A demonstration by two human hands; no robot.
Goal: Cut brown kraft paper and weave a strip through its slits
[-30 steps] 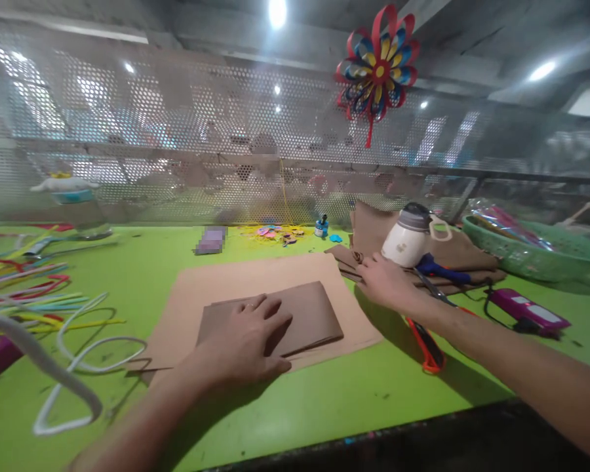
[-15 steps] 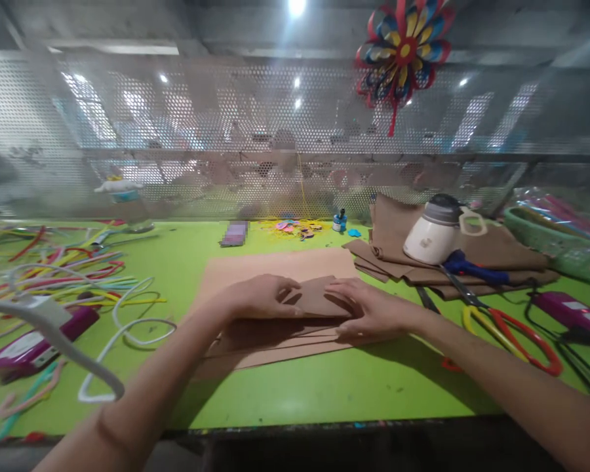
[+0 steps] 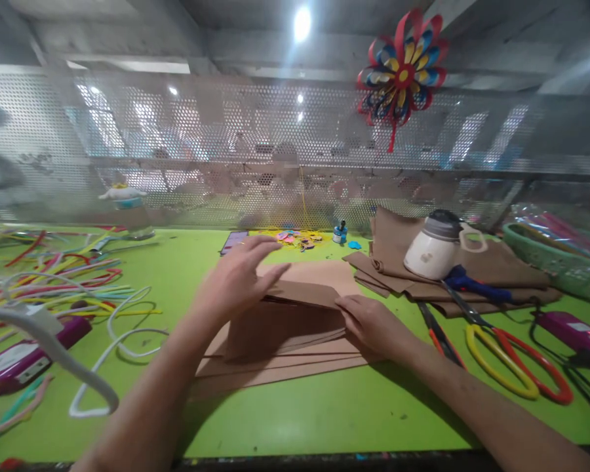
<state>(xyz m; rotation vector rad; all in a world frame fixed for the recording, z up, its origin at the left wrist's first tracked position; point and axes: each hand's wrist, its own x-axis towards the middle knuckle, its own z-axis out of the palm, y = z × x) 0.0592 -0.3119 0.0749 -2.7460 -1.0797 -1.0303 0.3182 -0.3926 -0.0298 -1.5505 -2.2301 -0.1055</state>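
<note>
A pile of tan sheets (image 3: 280,375), felt or thick paper, lies on the green table in front of me. On top stands a darker brown folded sheet (image 3: 285,324), its upper edge lifted and its near face in shadow. My right hand (image 3: 376,324) pinches this sheet at its right end between thumb and fingers. Over its left end hovers my left hand (image 3: 236,275), fingers stretched and thumb apart, holding nothing. Whether the left thumb touches the sheet's edge, I cannot tell.
To the right are scissors (image 3: 501,360), a dark-handled tool (image 3: 440,334), a white jug (image 3: 430,252) on brown cloth (image 3: 398,229) and a green basket (image 3: 550,255). Pipe cleaners (image 3: 54,282), a white cable (image 3: 49,347) and a purple power strip (image 3: 29,357) lie left. A blue bottle (image 3: 340,233) stands behind.
My left hand has risen off the brown sheet and its fingers have straightened. My right hand's fingers have closed on the sheet's right end. The sheet's upper edge now stands higher.
</note>
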